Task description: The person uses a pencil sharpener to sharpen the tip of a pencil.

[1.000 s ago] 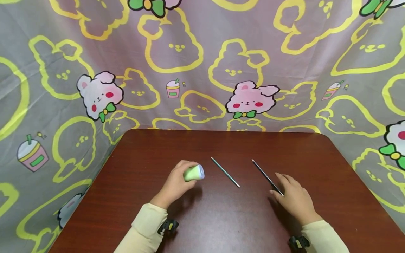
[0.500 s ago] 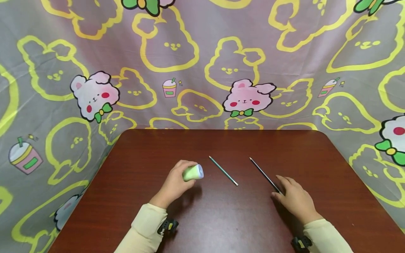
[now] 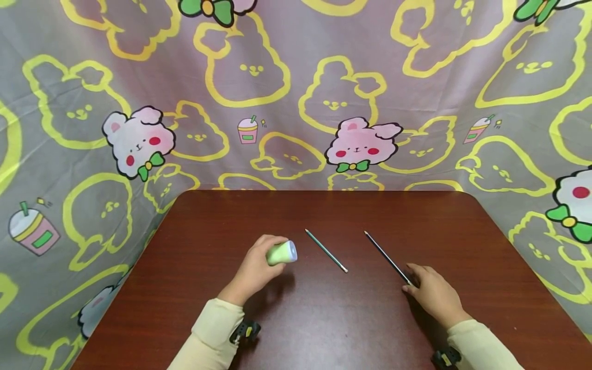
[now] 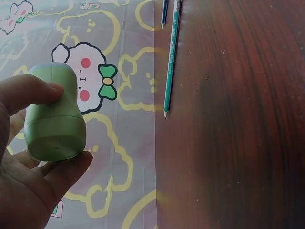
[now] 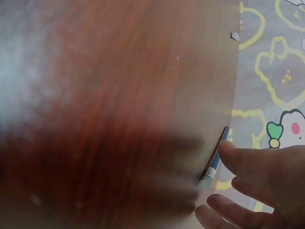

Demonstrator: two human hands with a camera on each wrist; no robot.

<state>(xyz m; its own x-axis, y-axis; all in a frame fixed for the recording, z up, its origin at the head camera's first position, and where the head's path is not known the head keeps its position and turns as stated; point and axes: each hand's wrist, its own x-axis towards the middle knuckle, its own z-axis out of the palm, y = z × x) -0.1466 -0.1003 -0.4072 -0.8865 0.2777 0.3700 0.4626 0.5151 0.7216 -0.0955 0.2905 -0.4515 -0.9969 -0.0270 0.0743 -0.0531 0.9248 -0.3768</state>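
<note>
My left hand (image 3: 259, 264) holds a green pencil sharpener (image 3: 280, 253) above the table, its pale blue end with a dark centre facing right. In the left wrist view, thumb and fingers wrap the sharpener's waisted green body (image 4: 55, 129). My right hand (image 3: 435, 293) is at the near, eraser end of a dark pencil (image 3: 386, 255) lying on the table. The right wrist view shows the thumb overlapping this pencil beside its white eraser (image 5: 207, 179), fingers apart from the thumb. Between the hands lies a teal pencil (image 3: 326, 250), its tip pointing away.
The glossy reddish-brown table (image 3: 319, 324) has rounded far corners. Behind it and along both sides hangs a grey curtain (image 3: 287, 103) with yellow outlines and bunny prints. Both forearms wear cream sleeves (image 3: 213, 329) with a small black device at each wrist.
My right thumb and fingers have drawn closer together around the dark pencil's eraser end. The left hand keeps its hold on the sharpener. The head view has shifted slightly.
</note>
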